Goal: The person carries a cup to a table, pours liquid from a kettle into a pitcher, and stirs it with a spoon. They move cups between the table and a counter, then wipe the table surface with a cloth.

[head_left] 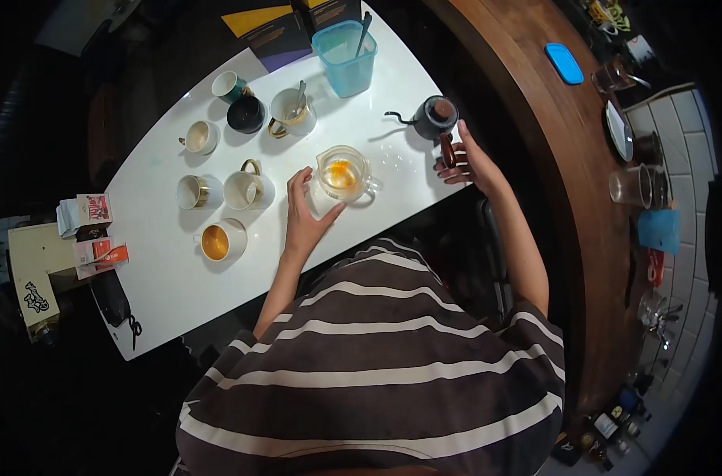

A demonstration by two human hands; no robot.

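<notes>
Both hands are at the near edge of the white table point(162, 285). Left hand point(304, 213) is open, its fingers curved against the nine o'clock side of the glass pitcher point(343, 174) and its thumb reaching along the base. Whether it presses the glass or only rests beside it is hard to say in this bent, wide view. Right hand point(465, 163) is closed round the brown handle point(447, 149) of the black gooseneck kettle point(435, 117). The kettle stands upright on the table at about two o'clock from the pitcher, its spout pointing toward nine o'clock.

The pitcher sits directly in front of the person and holds only a shallow pool of amber liquid at its bottom. At eight o'clock from it, a white cup point(218, 240) holds amber liquid. The gold-handled cup point(244, 189) at nine o'clock and the gold-rimmed cup point(192, 191) beyond it look empty. Further off, around ten and eleven o'clock, stand a black cup point(246, 115), a teal cup point(229, 86) and a cup with a spoon point(291, 107). A blue container point(345, 57) stands at twelve.

By my reading the work is part-way along: one cup is filled, the pitcher is almost drained, and several cups are unfilled. The kettle is gripped but not yet lifted or tipped.
</notes>
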